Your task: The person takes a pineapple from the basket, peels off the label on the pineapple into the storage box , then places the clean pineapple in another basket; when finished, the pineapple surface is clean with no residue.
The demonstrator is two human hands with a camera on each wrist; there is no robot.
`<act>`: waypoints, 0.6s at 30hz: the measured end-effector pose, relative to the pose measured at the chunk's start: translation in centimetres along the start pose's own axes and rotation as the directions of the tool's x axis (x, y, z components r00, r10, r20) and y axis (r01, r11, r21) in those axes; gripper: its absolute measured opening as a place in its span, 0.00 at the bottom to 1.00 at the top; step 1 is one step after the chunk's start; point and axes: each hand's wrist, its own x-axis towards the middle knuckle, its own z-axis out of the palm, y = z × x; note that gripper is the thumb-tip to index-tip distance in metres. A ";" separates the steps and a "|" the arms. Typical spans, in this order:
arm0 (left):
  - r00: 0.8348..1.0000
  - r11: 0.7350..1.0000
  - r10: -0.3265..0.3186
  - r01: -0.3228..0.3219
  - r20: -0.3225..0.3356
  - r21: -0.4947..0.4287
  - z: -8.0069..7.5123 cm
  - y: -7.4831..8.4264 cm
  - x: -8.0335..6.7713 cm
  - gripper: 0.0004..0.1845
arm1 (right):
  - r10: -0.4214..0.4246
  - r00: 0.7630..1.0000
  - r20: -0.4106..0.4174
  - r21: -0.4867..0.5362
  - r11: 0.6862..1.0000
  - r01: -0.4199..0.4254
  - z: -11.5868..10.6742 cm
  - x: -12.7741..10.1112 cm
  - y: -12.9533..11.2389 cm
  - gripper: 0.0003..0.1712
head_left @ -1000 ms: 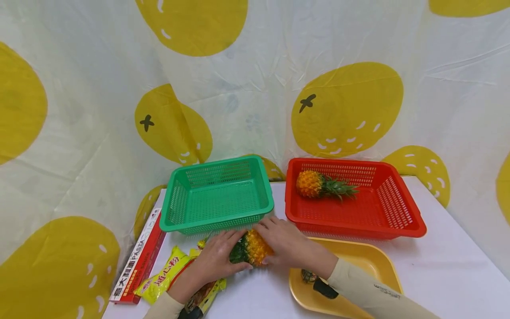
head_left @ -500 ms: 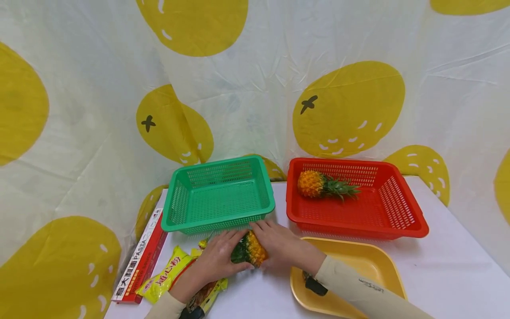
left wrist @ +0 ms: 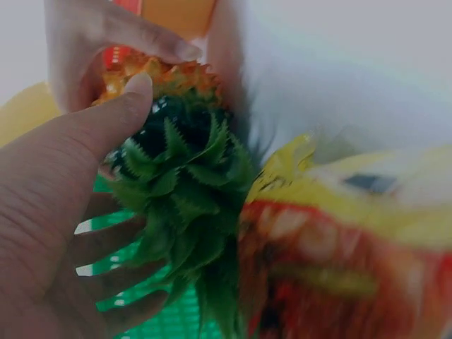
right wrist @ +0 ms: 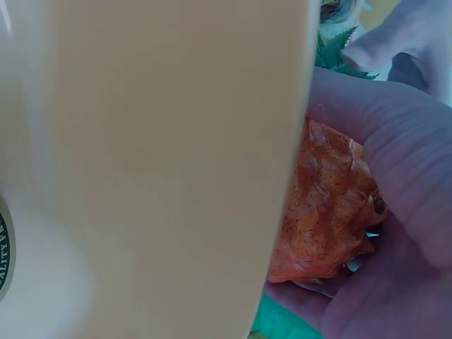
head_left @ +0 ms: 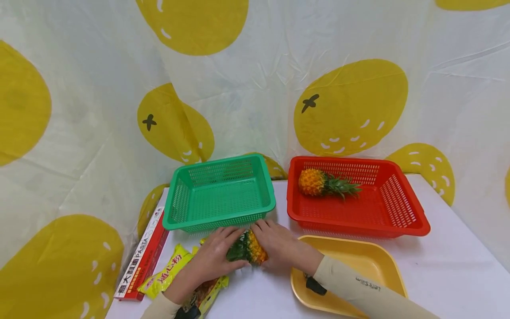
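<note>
A small pineapple (head_left: 248, 249) lies on the white table just in front of the green basket (head_left: 220, 193). My left hand (head_left: 217, 254) cups its green leafy crown (left wrist: 185, 183), thumb over the top. My right hand (head_left: 279, 248) wraps round its orange body (right wrist: 326, 212). A second pineapple (head_left: 324, 184) lies in the red basket (head_left: 402, 217). The right wrist view is mostly filled by my sleeve (right wrist: 155, 169).
A yellow tray (head_left: 370, 261) sits under my right forearm. Yellow snack packets (head_left: 167, 277) and a red pasta box (head_left: 140, 261) lie at the table's left edge. A spotted yellow-and-white curtain hangs close behind the baskets.
Both hands with the pineapple have shifted slightly left and toward the green basket; the grip stays the same.
</note>
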 end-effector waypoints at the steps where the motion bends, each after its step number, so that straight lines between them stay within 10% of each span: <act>1: 1.000 1.000 -0.006 0.006 -0.007 -0.003 -0.3 0.1 -0.2 0.50 | 0.000 1.000 0.001 -0.006 1.000 0.000 0.1 0.0 0.0 0.59; 11: 0.989 0.999 -0.035 0.030 -0.143 -0.036 -3.5 -0.3 -0.8 0.44 | -0.033 0.998 -0.048 -0.040 0.999 0.031 0.6 -0.1 0.4 0.57; 18: 0.943 0.995 -0.071 0.042 -0.324 -0.095 -5.6 -2.1 -1.0 0.37 | -0.052 0.996 -0.066 -0.035 0.998 0.050 0.6 -0.3 0.6 0.57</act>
